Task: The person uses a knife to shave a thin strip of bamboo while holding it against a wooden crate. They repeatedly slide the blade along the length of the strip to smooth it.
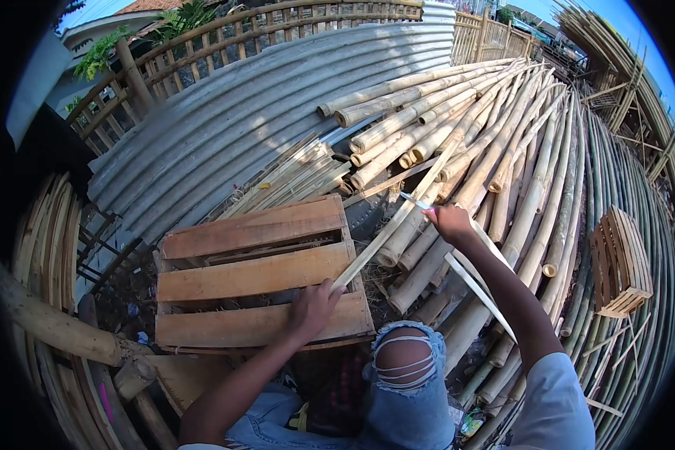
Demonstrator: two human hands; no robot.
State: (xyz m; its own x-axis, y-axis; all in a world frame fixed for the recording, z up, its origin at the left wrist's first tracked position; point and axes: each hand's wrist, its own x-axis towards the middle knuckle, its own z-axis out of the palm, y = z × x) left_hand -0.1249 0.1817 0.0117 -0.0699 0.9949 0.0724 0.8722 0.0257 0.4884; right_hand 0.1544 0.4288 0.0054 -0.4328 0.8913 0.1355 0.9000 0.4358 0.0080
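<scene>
Evidently the left hand (315,306) was clenched round the near end of a bamboo strip (397,219) resting on the wooden pallet (251,275), the strip running up toward 1 o'clock over the stacked bamboo poles (457,127). The right hand (450,222) gripped a knife (415,201), its blade touching the strip at about 12 o'clock from the torn jeans knee (405,360). I judged this the shaving or splitting step; the next stroke would call for a steady left grip and the blade kept along the grain.
</scene>
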